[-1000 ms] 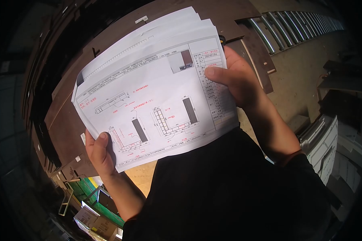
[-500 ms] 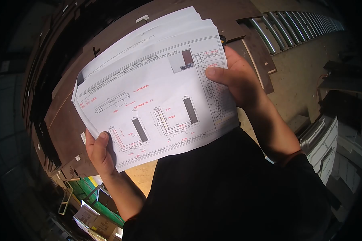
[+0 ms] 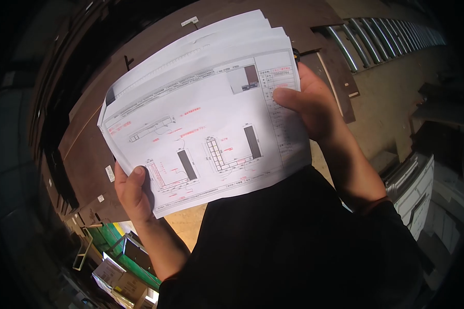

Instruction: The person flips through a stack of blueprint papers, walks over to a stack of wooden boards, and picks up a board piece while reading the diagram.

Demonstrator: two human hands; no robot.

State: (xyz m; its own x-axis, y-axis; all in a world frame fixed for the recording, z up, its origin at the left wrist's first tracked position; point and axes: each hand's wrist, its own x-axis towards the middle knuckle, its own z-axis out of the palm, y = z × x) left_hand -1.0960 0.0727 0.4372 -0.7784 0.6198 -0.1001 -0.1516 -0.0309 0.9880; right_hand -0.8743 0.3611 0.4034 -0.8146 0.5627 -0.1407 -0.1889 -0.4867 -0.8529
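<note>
Brown panels (image 3: 82,154) spread across the far and left parts of your view, beneath and beyond your hands; your black shirt (image 3: 273,247) filled the lower middle; the floor (image 3: 397,85) showed at the right, dim; a row of metal rollers (image 3: 376,44) ran along the upper right; the papers (image 3: 191,100) were in the middle, held up in front of you over the panels, several sheets stepped along the far edge; their near edge lay close to your shirt, though I could not tell whether the two touched.

White panels (image 3: 415,193) were stacked near your right forearm, their edges uneven; something green (image 3: 102,238) showed at the lower left, with cartons (image 3: 113,278) just beside it; your right hand (image 3: 310,105) was clamped on the papers' right edge, thumb flat on the top sheet and fingers mostly hidden behind; your left hand (image 3: 133,191) gripped the near left corner, thumb on the edge; the hands were well apart, the papers between them.

The top sheet bore line drawings (image 3: 229,154), two with a black bar each; a printed grid (image 3: 277,80) ran down its right side, partly under your right thumb; beside that sat a small photo (image 3: 245,80); red notes, too blurred to read, dotted the sheet.
</note>
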